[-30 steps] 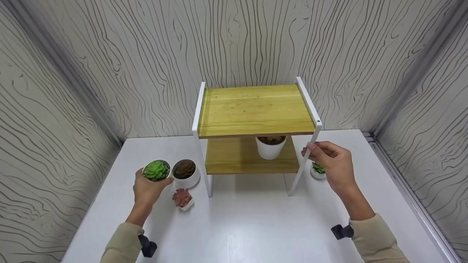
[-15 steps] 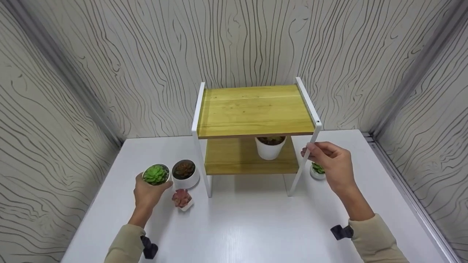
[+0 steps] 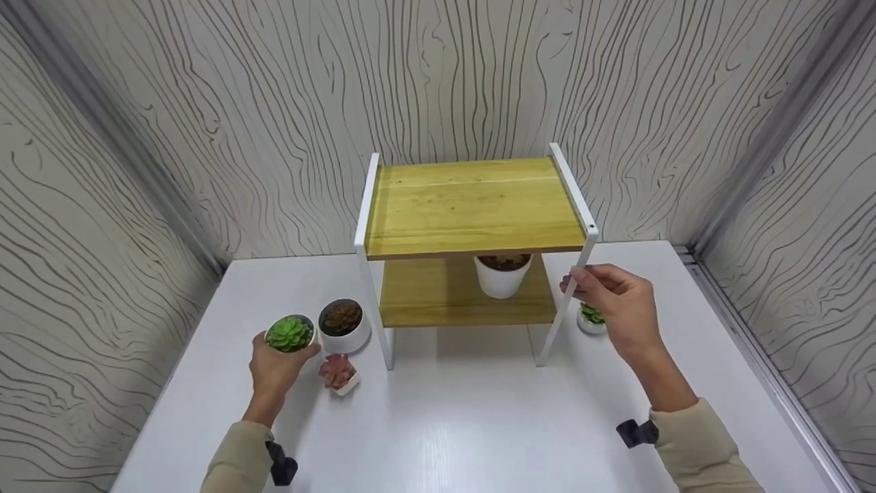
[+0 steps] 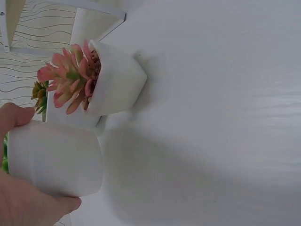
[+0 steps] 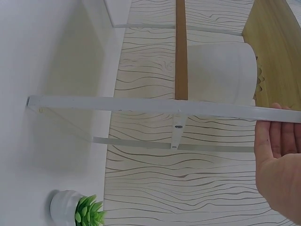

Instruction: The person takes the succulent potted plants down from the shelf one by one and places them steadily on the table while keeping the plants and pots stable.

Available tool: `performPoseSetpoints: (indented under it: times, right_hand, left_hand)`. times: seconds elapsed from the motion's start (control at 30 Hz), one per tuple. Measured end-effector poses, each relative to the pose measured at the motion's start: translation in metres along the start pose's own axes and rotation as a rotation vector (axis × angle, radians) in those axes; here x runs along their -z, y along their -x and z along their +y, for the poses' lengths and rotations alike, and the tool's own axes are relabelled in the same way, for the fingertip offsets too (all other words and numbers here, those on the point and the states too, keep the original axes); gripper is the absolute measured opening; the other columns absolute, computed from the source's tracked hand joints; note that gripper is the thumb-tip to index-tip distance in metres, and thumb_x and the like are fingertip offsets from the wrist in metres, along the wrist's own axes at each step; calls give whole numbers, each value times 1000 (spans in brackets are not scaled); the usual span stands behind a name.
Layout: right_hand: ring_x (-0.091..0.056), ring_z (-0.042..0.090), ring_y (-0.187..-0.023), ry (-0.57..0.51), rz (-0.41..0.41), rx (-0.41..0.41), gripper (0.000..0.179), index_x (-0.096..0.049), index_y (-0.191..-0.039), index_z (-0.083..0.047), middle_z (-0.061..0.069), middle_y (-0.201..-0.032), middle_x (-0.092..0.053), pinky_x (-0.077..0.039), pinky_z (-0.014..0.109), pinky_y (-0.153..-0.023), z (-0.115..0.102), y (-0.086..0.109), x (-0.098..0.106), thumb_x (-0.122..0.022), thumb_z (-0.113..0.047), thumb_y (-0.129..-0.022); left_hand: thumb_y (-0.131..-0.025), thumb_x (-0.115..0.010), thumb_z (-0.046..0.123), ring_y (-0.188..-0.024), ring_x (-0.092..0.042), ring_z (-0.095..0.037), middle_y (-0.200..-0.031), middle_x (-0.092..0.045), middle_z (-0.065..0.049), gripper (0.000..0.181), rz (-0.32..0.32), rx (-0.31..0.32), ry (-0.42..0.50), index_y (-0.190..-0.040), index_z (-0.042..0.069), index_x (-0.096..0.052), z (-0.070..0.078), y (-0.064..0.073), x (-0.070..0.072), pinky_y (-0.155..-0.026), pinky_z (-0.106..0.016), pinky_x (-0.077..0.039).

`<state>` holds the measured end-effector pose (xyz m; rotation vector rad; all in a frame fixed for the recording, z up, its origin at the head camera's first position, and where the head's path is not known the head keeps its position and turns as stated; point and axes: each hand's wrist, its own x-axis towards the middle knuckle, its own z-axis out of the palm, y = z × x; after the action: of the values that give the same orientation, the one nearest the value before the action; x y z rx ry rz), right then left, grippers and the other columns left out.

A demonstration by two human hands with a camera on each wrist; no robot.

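My left hand (image 3: 274,370) grips a round white pot (image 4: 54,157) with a green succulent (image 3: 289,333), thumb on one side and fingers on the other. Just right of it stands a wider white pot (image 3: 345,339) with a dark brownish succulent. A pink succulent (image 4: 70,77) in a small angular white pot (image 4: 117,80) sits nearer to me. At the right, my right hand (image 3: 626,315) pinches the white front leg (image 3: 565,301) of a two-tier wooden shelf (image 3: 472,205) between thumb and fingers.
On the shelf's lower board (image 3: 431,301) stands a white potted plant (image 3: 503,279), its top partly hidden by the upper board. A small green succulent (image 5: 89,211) in a white pot stands right of the shelf, partly behind my right hand. Patterned walls (image 3: 465,82) enclose the white table (image 3: 445,424).
My left hand has lowered slightly toward me with the green succulent pot. My right hand keeps its hold on the shelf leg. The head view has shifted a little.
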<state>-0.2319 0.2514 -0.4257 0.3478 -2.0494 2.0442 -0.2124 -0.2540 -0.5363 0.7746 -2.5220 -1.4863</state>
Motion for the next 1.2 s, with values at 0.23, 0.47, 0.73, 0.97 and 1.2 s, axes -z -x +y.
performPoseSetpoints:
  times: [0.23, 0.47, 0.73, 0.97, 1.2]
  right_hand:
    - [-64, 30, -92, -13, -25, 27, 25, -63, -102, 6, 22, -93, -65, -49, 35, -81, -1, 0, 0, -62, -14, -87]
    - [-64, 27, -92, 8, -31, 30, 25, -63, -103, 6, 22, -94, -65, -49, 33, -81, -1, 1, 1, -61, -14, -88]
    - [-64, 28, -92, 10, -23, 22, 27, -63, -103, 7, 22, -95, -65, -50, 33, -80, 0, 1, 1, -62, -15, -87]
    - [-64, 27, -92, 9, -27, 17, 27, -62, -103, 7, 21, -94, -66, -49, 36, -81, 0, 0, 1, -62, -16, -87]
    - [-62, 36, -92, -30, -23, 23, 28, -61, -102, 11, 25, -93, -64, -50, 35, -81, 1, 0, 1, -62, -14, -87]
  left_hand:
    - [-65, -80, 36, -127, -33, -38, -138, -30, -26, 113, -5, -7, 28, -143, -1, -7, -6, -2, -5, -100, -49, -35]
    - [-65, -81, 34, -125, -35, -38, -137, -32, -26, 111, 18, -4, 12, -143, -1, -10, -11, -5, -8, -100, -48, -35]
    - [-66, -80, 36, -126, -33, -38, -137, -31, -26, 111, 13, 6, 19, -143, -1, -8, -17, -5, -6, -101, -49, -33]
    - [-67, -80, 37, -127, -33, -37, -137, -31, -25, 112, 9, 20, 36, -143, -1, -8, -22, -6, -9, -101, -48, -33]
    - [-66, -80, 35, -127, -33, -38, -137, -31, -26, 111, 23, 10, 27, -143, -1, -8, -22, -5, -11, -100, -50, -33]
